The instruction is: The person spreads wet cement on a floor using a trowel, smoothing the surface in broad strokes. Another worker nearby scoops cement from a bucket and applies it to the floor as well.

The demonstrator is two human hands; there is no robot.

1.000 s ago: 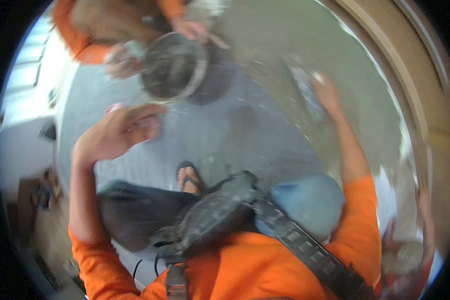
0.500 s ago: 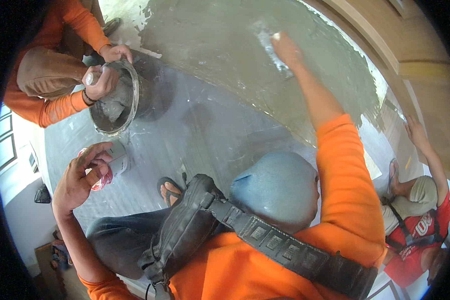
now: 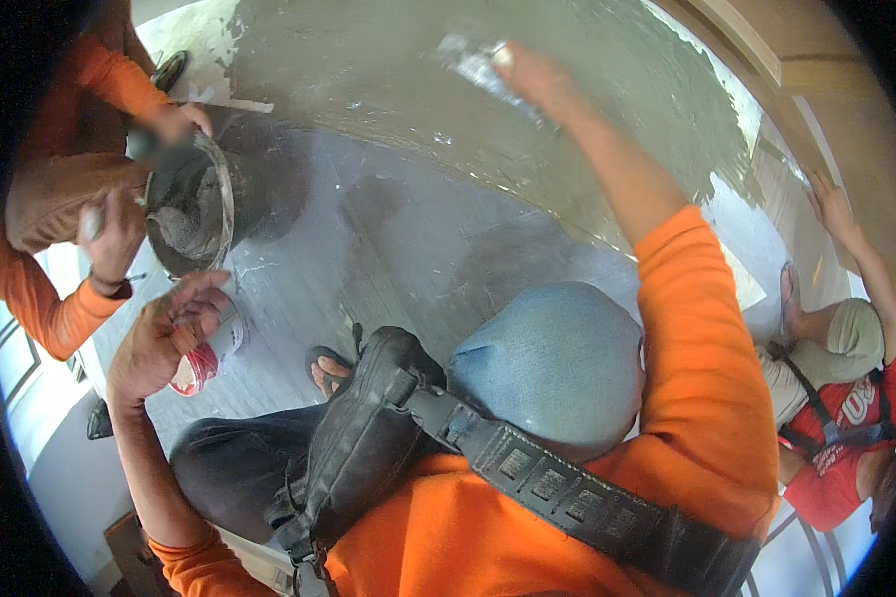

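My right hand [image 3: 543, 85] is closed on the pale handle of a finishing trowel [image 3: 468, 65]. The trowel's blade rests on a layer of wet grey mortar [image 3: 378, 55] spread over the far part of the floor. Out to the left, my left hand [image 3: 159, 343] is raised with loosely bent fingers apart, holding nothing. In the picture it partly covers a red and white can [image 3: 195, 372] on the floor; whether they touch I cannot tell.
A co-worker's hand [image 3: 114, 234] grips a tool handle beside a bucket [image 3: 226, 204] of grey mortar at the left. At the right, another person in a red shirt [image 3: 856, 418] reaches toward wooden panelling [image 3: 846, 139]. My bent knee [image 3: 548, 368] is in front of me.
My right hand has swept the trowel left and farther away across the mortar. My left hand stays near the can. The co-worker's tool hand has moved from over the bucket to its left side.
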